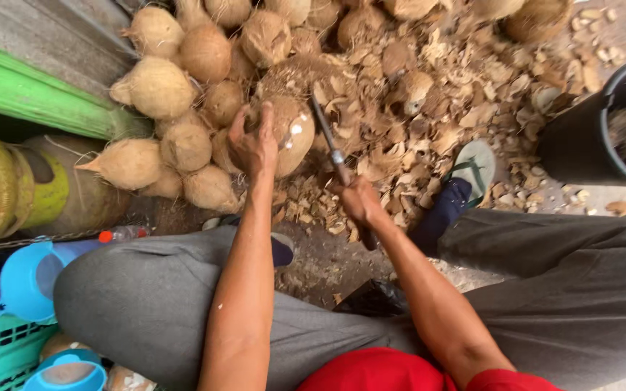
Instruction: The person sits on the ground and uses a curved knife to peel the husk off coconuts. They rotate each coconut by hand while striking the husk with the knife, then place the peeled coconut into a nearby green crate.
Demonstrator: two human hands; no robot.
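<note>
Seen from the head camera, the person sits low with both knees spread, grey trousers filling the near part of the scene and a red shirt at the near edge.

The left hand (253, 145) reaches far forward and lies spread over a husked coconut (288, 134), fingers splayed across its top and left side, pressing it in place on the ground. The coconut sits in the middle of the scene, at the near edge of a pile of coconuts (182, 94) that runs away to the far left.

The right hand (360, 201) is closed around the handle of a long knife (327, 141). The blade points away from the person, up and to the left, and its far part lies just beside the right flank of the held coconut; whether it touches the shell cannot be told. So the coconut lies under the left hand and just to the far left of the right hand.

Husk scraps (429, 94) cover the ground to the far right. A foot in a dark sock and pale green sandal (472, 170) rests among them, to the right of the knife hand. A black bucket (588, 137) stands at the right edge. At the near left are a blue plastic scoop (27, 279) and a green crate (9, 347), and a green board (30, 94) slants along the far left.
</note>
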